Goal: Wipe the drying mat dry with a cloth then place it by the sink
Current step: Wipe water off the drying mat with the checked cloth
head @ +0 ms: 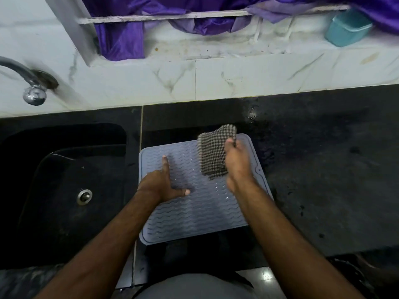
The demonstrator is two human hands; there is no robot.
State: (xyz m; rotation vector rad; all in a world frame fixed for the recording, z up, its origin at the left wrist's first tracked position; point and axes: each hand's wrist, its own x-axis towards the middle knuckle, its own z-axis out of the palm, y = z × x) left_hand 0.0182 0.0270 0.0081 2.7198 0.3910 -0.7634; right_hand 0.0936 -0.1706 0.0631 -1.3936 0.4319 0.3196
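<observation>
Mid-wipe: right hand (236,160) grips cloth (212,154) on mat (194,212), left hand (160,184) flat, pinning it. Placing by sink (64,190) left.

The mat (194,210) was laid flat on the counter (323,180), just right of the sink (64,180), its near edge close to the counter's front. The left hand (164,184) was pressed on the mat's left part, fingers spread. The cloth (213,152) was held by the right hand (236,160) over the mat's far right part, its far corner reaching past the mat's back edge. The drain (84,197) was set in the sink's floor. The tap (32,87) was mounted on the wall behind the sink. A tub (347,29) was placed on the ledge at far right, behind the counter, well apart from the mat.
</observation>
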